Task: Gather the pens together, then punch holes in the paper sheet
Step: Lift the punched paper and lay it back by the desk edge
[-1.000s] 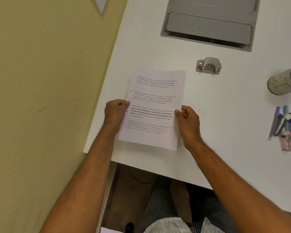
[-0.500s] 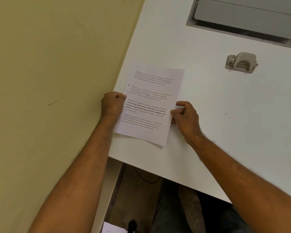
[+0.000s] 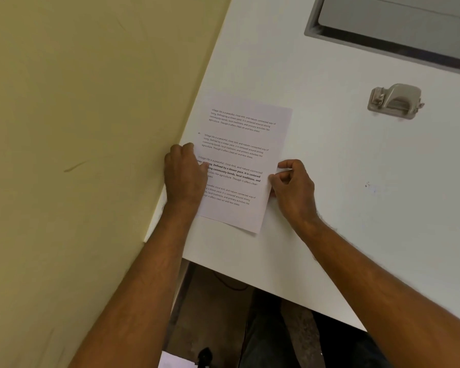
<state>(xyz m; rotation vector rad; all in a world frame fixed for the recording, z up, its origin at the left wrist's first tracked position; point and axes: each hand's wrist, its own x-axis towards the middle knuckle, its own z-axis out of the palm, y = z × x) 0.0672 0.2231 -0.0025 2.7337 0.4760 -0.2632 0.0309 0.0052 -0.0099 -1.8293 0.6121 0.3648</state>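
Observation:
A printed paper sheet (image 3: 239, 155) lies near the left edge of the white table (image 3: 356, 208). My left hand (image 3: 185, 176) has its fingers curled over the sheet's left margin and covers the starts of some text lines. The sheet's right edge is pinched between the thumb and fingers of my right hand (image 3: 294, 189). A grey metal hole punch (image 3: 395, 100) stands on the table, up and to the right of the sheet, apart from both hands. No pens are in view.
A yellow wall (image 3: 77, 128) runs right along the table's left edge. A grey recessed hatch (image 3: 398, 25) sits in the tabletop at the far right. Below the table's near edge I see my legs and the floor.
The view has swung left, so the pens and the cylinder at the right are out of sight. The sheet now sits closer to the table's left edge, and my left hand lies further over it.

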